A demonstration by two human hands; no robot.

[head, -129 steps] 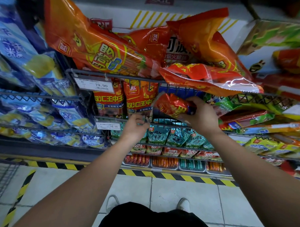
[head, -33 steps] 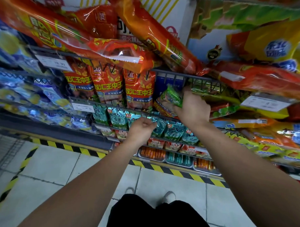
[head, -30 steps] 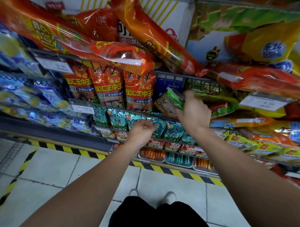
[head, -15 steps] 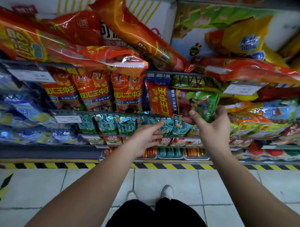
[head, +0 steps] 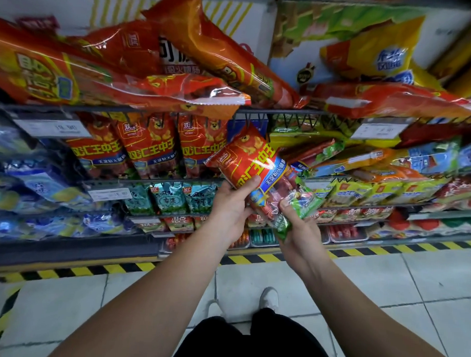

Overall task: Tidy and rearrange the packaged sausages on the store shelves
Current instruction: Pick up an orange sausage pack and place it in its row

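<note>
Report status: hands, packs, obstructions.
Left hand grips red plastic sausage pack. Right hand grips green plastic pack. Large orange bag overhangs rail above.

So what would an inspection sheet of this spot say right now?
Surface: black wire shelf rail, tiers packed full.
Job's things: red plastic sausage pack with yellow lettering, tilted, off the shelf; green plastic sausage pack beside it; three matching red packs hang in a row.
Clutter: large orange-red bags sprawl over the top tier, overhanging the rail.
Hands: left hand grips the red pack; right hand grips the green pack.
Cables: nothing seen.
Surroundings: tiled floor, yellow-black hazard tape, white shoes.
</note>
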